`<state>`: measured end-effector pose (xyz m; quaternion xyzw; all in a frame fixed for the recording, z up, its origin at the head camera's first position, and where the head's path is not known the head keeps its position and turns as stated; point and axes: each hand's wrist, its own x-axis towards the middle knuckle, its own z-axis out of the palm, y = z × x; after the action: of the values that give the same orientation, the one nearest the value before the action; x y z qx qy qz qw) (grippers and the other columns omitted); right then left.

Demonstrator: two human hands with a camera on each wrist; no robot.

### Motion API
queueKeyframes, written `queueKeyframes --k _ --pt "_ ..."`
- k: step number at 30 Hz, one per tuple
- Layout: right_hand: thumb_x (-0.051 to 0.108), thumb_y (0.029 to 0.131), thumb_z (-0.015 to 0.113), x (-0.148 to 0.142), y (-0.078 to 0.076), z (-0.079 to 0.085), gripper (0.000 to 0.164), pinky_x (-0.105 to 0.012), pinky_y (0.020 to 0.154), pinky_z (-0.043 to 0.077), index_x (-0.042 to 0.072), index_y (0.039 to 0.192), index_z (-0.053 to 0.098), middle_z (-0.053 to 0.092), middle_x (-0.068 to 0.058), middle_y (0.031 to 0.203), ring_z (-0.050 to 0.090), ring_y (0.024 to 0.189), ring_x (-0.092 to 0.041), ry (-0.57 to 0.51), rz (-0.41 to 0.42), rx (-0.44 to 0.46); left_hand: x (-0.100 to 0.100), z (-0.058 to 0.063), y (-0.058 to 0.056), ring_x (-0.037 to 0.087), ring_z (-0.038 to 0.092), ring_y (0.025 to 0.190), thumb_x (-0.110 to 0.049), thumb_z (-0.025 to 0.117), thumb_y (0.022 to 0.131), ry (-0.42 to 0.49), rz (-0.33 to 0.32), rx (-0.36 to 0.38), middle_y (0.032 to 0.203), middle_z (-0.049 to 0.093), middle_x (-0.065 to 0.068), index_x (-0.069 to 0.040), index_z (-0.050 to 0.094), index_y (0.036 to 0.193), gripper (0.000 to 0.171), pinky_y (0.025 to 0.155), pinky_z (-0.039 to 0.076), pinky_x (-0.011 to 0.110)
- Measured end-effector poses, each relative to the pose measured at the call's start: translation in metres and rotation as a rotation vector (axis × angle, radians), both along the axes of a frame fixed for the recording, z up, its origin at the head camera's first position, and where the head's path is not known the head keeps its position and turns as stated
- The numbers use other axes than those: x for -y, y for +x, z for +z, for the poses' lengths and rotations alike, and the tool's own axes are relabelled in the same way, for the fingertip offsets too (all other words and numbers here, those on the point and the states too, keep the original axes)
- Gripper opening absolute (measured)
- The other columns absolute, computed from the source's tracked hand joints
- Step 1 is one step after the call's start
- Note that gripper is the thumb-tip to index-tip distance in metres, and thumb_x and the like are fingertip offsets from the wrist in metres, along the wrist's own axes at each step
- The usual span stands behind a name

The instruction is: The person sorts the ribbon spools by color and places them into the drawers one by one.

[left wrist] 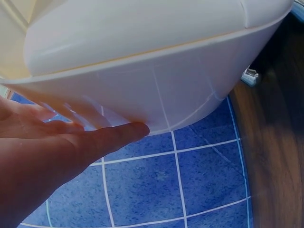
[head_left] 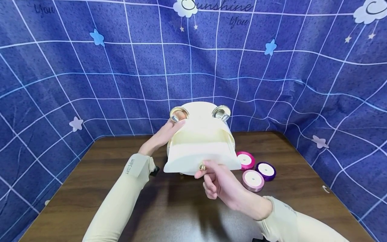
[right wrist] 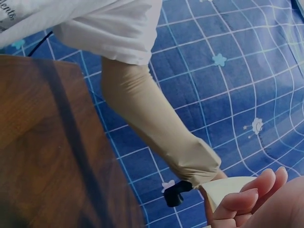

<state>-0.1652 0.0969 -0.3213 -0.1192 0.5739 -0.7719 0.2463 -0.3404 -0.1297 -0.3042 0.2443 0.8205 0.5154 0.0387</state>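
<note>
A white rounded box with two gold, dish-like round ears stands on the table. Its front drawer is pulled out, and the inside shows bare. Thumb and forefinger of my right hand pinch the small gold knob on the drawer front; the other fingers curl below. My left hand lies against the box's left side, just under the left ear. In the left wrist view, the extended fingers of that hand touch the white side wall.
Right of the box lie three ribbon rolls on the brown wooden table: a hot pink roll, a purple roll and a pale pink roll. A blue gridded cloth hangs behind and at both sides.
</note>
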Motion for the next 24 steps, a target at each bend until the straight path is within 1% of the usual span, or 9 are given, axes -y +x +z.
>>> queueKeyframes --k 5,10,14,16,18,20,22,24 --pt "0.037 0.101 0.041 0.0 0.001 -0.005 0.037 -0.022 0.047 0.034 0.009 0.092 0.063 0.043 0.008 0.044 0.041 0.04 -0.006 -0.002 0.013 -0.009 -0.001 0.0 0.001 0.018 0.051 0.117 -0.049 0.04 0.101 0.001 0.012 -0.028 0.132 0.049 0.008 -0.016 0.031 0.139 0.051 0.105 0.04 0.038" --pt "0.039 0.101 0.039 -0.001 0.003 -0.008 0.038 -0.022 0.047 0.035 0.01 0.092 0.063 0.044 0.009 0.045 0.043 0.039 -0.006 -0.01 0.034 -0.017 -0.001 -0.001 0.002 0.02 0.05 0.121 -0.051 0.04 0.1 -0.012 0.031 -0.036 0.136 0.046 0.008 -0.016 0.032 0.141 0.055 0.108 0.038 0.04" --pt "0.038 0.1 0.04 -0.005 0.006 -0.006 0.036 -0.021 0.046 0.034 0.012 0.092 0.065 0.044 0.01 0.046 0.042 0.039 -0.005 -0.005 0.078 -0.018 0.0 -0.002 0.002 0.021 0.047 0.123 -0.055 0.04 0.099 -0.027 0.046 -0.029 0.139 0.041 0.007 -0.017 0.034 0.14 0.057 0.109 0.037 0.042" --pt "0.035 0.101 0.039 -0.011 0.009 -0.003 0.034 -0.02 0.045 0.031 0.014 0.093 0.065 0.043 0.01 0.047 0.04 0.04 -0.004 -0.022 0.112 -0.043 0.0 -0.002 0.002 0.021 0.046 0.125 -0.056 0.04 0.098 -0.026 0.047 -0.022 0.141 0.039 0.007 -0.017 0.034 0.14 0.057 0.11 0.036 0.042" --pt "0.031 0.102 0.036 -0.021 0.01 0.002 0.034 -0.021 0.044 0.027 0.015 0.095 0.065 0.041 0.01 0.049 0.037 0.042 -0.004 -0.07 0.143 -0.097 0.0 -0.002 0.002 0.021 0.045 0.127 -0.057 0.04 0.098 -0.032 0.051 -0.019 0.142 0.038 0.007 -0.017 0.033 0.14 0.059 0.111 0.034 0.043" --pt "0.024 0.104 0.029 -0.034 0.008 0.007 0.037 -0.023 0.043 0.022 0.015 0.099 0.065 0.039 0.008 0.051 0.034 0.044 -0.007 -0.15 0.157 -0.19 -0.001 -0.002 0.003 0.021 0.043 0.128 -0.056 0.04 0.098 -0.024 0.044 -0.014 0.143 0.038 0.007 -0.016 0.031 0.141 0.058 0.112 0.033 0.044" --pt "0.019 0.105 0.024 -0.049 0.003 0.014 0.04 -0.028 0.044 0.019 0.012 0.1 0.064 0.036 0.004 0.052 0.032 0.046 -0.011 -0.211 0.119 -0.302 -0.001 -0.002 0.002 0.021 0.044 0.127 -0.054 0.04 0.099 -0.012 0.039 -0.011 0.142 0.039 0.008 -0.016 0.03 0.141 0.057 0.111 0.034 0.043" --pt "0.014 0.105 0.022 -0.066 -0.005 0.021 0.042 -0.032 0.044 0.018 0.009 0.1 0.063 0.036 0.0 0.053 0.03 0.047 -0.016 -0.232 0.026 -0.423 0.0 -0.001 0.002 0.021 0.045 0.124 -0.052 0.04 0.099 -0.006 0.035 -0.008 0.139 0.042 0.008 -0.015 0.03 0.139 0.056 0.109 0.035 0.042"
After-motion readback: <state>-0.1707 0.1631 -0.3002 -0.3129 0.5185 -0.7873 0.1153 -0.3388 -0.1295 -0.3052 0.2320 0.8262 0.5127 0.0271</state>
